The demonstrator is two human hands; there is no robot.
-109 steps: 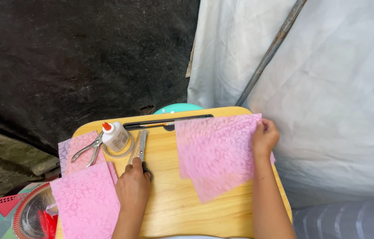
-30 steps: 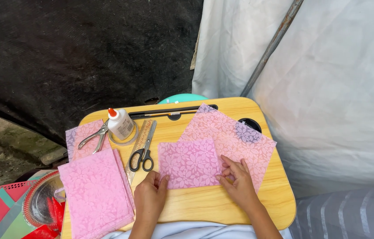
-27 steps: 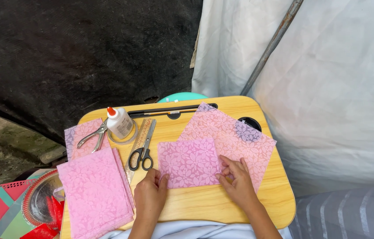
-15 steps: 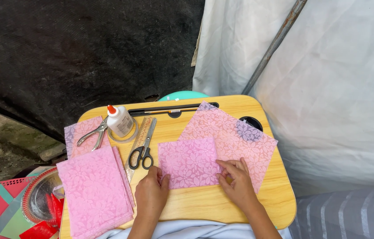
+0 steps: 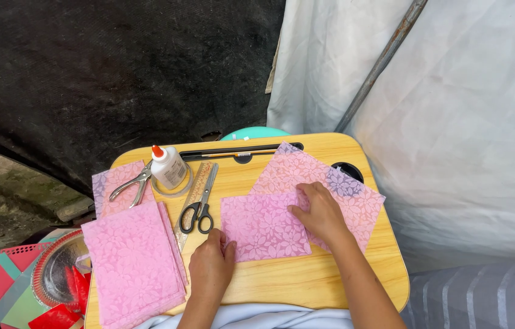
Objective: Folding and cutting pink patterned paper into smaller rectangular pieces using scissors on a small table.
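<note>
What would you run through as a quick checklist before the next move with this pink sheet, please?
1. Small pink floral sheet lies flat on the wooden lap table: ok.
2. Left hand steadies its lower left corner: ok.
3. Right hand presses its right edge: ok.
4. Larger pink sheet underneath overlaps only on the right: ok, though how far it reaches under the small one, cannot tell.
5. Scissors lie shut, clear of the sheet, beside the ruler: ok.
6. Glue bottle capped and upright: ok; whether the cap is tight, cannot tell.
</note>
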